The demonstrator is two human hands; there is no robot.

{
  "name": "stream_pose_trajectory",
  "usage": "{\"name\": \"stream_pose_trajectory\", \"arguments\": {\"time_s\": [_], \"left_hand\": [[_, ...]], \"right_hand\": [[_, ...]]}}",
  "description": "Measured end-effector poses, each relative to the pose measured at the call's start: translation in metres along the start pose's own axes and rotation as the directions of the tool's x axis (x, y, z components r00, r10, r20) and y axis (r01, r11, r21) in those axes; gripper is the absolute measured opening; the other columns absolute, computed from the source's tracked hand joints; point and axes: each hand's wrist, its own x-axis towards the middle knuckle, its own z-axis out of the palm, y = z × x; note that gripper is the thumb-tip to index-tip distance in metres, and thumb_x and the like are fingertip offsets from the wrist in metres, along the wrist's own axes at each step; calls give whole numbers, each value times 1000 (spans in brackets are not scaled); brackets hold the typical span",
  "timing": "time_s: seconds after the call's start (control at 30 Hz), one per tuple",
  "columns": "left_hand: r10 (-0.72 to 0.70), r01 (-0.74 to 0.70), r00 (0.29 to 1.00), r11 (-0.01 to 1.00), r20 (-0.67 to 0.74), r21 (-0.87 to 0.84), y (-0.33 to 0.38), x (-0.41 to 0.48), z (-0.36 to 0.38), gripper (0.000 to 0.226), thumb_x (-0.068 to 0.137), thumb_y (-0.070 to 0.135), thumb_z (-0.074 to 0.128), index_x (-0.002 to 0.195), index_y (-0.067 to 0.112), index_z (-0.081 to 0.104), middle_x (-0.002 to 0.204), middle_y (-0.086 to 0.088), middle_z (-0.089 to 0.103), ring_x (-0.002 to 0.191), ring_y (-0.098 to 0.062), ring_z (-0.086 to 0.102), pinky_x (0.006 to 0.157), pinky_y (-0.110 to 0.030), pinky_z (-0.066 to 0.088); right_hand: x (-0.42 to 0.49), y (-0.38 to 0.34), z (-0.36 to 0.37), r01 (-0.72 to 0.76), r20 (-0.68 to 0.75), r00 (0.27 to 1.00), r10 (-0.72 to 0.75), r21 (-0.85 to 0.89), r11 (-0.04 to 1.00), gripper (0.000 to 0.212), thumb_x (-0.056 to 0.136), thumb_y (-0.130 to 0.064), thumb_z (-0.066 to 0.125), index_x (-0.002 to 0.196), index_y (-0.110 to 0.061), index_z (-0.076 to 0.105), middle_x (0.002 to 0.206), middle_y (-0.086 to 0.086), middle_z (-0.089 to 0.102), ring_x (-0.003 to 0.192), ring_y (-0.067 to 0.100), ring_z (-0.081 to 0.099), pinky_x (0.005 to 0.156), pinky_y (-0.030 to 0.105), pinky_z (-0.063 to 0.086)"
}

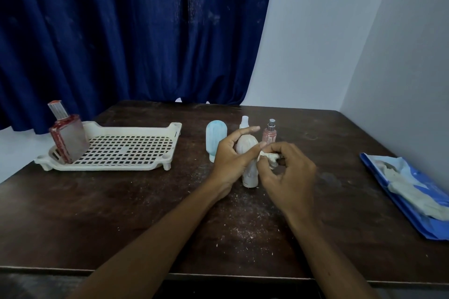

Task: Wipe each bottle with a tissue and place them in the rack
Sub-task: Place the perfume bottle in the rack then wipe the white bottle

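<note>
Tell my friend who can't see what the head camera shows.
A left hand holds a white bottle on a dark table while the right hand pinches a tissue beside it. A blue bottle, white sprayer and pink sprayer stand behind; a red bottle sits in the white rack.

Both bare forearms are held forward, the left angled toward 1 o'clock and the right toward 11 o'clock, so the hands lie close together. The left hand (pixel 230 162) is wrapped round a white bottle (pixel 250 176), thumb laid across its front, index finger held straight. A crumpled tissue (pixel 267 156) is pinched in the curled fingers of the right hand (pixel 289 177), at 3 o'clock of the left.
</note>
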Motion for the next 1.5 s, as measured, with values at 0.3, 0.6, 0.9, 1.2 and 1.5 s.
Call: {"name": "stream_pose_trajectory", "arguments": {"time_s": [0.3, 0.6, 0.9, 1.2, 1.5], "left_hand": [[-104, 111, 993, 987, 62, -118, -4, -2, 5, 40, 99, 38, 56, 112, 2, 67, 106, -24, 71, 96, -29, 70, 91, -43, 56], [-255, 297, 951, 909, 174, -291, -3, -5, 6, 49, 108, 36, 26, 118, 5, 63, 115, -20, 68, 104, -25, 66, 95, -37, 52], [-315, 359, 931, 877, 183, -319, -2, -4, 5, 51, 108, 39, 24, 114, 6, 62, 111, -15, 68, 99, -25, 65, 82, -34, 57], [-362, 420, 905, 842, 222, -338, -4, -1, 4, 63, 106, 48, 26, 133, -2, 54, 115, -18, 66, 97, -24, 63, 86, -35, 54], [-343, 421, 903, 828, 259, -371, -6, -2, 5, 47, 106, 44, 34, 121, 14, 67, 121, -13, 70, 111, -23, 67, 104, -43, 49]], "right_hand": [[1, 1, 0, -56, 12, 998, 57, -19, 998, 13, 81, -4, 73, 91, -11, 71, 82, -5, 66, 72, -2, 58, 67, 4, 42], [3, 1, 1, -87, 8, 996, 87, -47, 995, 14, 83, -3, 71, 95, -8, 72, 85, -1, 69, 71, 2, 58, 68, 1, 40], [4, 2, -4, -118, -78, 990, 120, 36, 992, 10, 86, -6, 70, 94, -12, 72, 86, -4, 68, 77, 4, 63, 69, 15, 51], [8, 1, -8, -180, -148, 968, 201, 143, 973, 20, 90, -15, 69, 110, -16, 74, 101, -4, 70, 88, 0, 65, 72, 5, 48], [14, -2, 2, -7, -49, 999, 7, 5, 1000, 22, 87, -16, 75, 110, -18, 75, 102, -15, 68, 90, 5, 66, 77, 17, 54]]}}
